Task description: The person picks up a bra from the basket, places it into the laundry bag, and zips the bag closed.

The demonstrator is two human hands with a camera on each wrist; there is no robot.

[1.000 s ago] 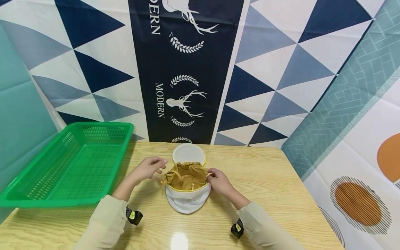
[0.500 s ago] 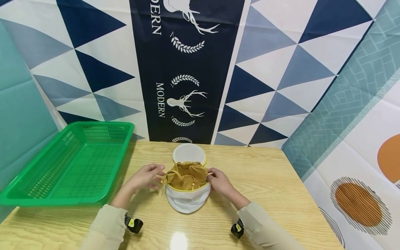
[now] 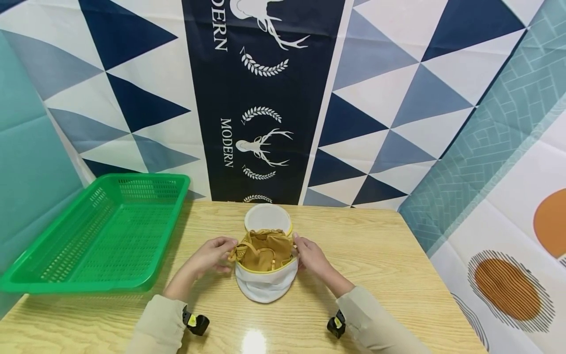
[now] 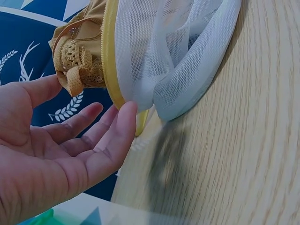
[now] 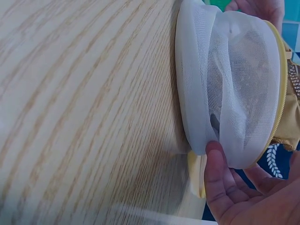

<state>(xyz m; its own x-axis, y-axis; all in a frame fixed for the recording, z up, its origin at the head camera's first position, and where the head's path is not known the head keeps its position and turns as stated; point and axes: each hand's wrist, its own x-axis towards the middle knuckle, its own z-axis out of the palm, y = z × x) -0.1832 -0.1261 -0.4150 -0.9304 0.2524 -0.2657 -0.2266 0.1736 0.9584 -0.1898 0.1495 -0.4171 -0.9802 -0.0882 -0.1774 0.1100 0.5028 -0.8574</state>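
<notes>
A white mesh laundry bag [image 3: 266, 284] with a yellow zip edge sits unzipped on the table, its round lid [image 3: 267, 218] folded back behind it. Inside and over the rim lies a mustard lace-trimmed bra [image 3: 265, 258], with a strap at its left side. My left hand [image 3: 212, 253] is at the left of the opening. In the left wrist view its thumb touches the bra's lace edge and a relaxed finger [image 4: 125, 124] meets the yellow rim. On the right side, my right hand [image 3: 311, 254] holds the bag's edge, fingers [image 5: 218, 176] against the mesh.
A green perforated plastic basket [image 3: 119, 236] stands at the left of the wooden table [image 3: 367, 260]. Patterned cloth [image 3: 265, 98] hangs behind the table's back edge. Black wrist cameras [image 3: 197, 324] are worn below both sleeves.
My left hand drew back slightly from the bag, then came right to meet the bra's strap side. My right hand shifted slightly at the bag's edge. Bag and bra stay nearly in place.
</notes>
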